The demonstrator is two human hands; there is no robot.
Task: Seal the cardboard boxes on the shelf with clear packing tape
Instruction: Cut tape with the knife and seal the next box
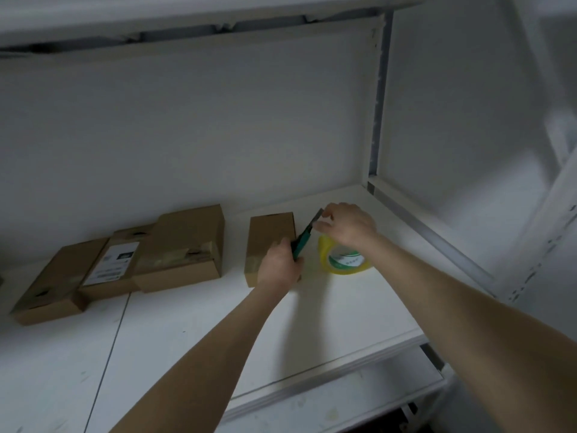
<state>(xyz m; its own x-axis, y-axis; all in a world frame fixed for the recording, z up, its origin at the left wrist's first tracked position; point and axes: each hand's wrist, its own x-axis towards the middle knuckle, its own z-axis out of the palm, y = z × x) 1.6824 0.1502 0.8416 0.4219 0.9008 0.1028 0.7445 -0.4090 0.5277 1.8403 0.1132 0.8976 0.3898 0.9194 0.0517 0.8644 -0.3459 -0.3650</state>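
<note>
Left hand (279, 267): I'm seeing it gripping the green cutter (304, 235) by its handle.
Right hand (349, 225): pinching the blade end.
Cutter axis: slanting away, tip pointing up-right.
Tape roll (343, 260): lying flat.

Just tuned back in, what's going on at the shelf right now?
A person is working at the white shelf. Their left hand grips the green handle of a utility knife, while the right hand pinches the knife's upper end, above the tape roll lying on the shelf. The nearest cardboard box sits right beside the left hand. The other boxes lie further left.
</note>
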